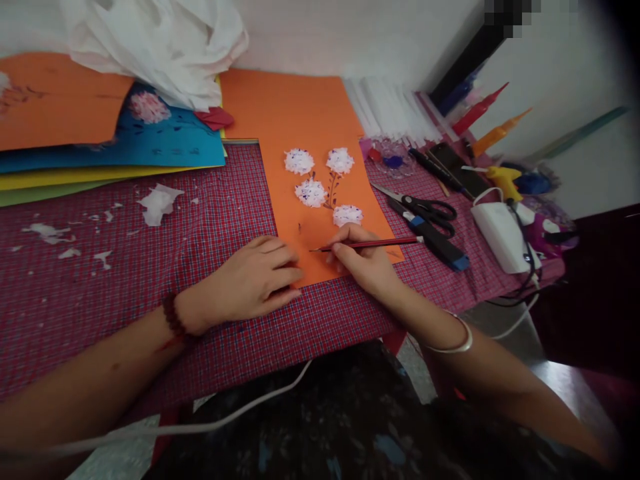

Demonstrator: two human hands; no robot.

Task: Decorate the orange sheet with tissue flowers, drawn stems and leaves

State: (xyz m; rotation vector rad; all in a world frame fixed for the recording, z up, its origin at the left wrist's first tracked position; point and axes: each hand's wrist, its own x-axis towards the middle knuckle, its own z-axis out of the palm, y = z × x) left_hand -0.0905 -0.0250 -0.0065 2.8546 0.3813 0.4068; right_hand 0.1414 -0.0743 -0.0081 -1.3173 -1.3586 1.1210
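An orange paper sheet [300,120] lies on a red checked tablecloth [210,220]. Several white tissue flowers [311,192] with dark painted stems sit on it. My right hand [363,257] is closed round a thin red paintbrush [380,243], whose tip touches the sheet's lower part. My left hand [257,277] lies flat with fingers stretched out, pressing the sheet's near left edge. A beaded bracelet is on my left wrist and a silver bangle on my right.
Black scissors [430,210], a blue-capped cutter [440,247], a paint palette [393,160], a white adapter [500,233] with cables and a yellow glue gun [503,180] crowd the right. Coloured paper sheets [100,147], white tissue [160,40] and scraps [157,203] lie left.
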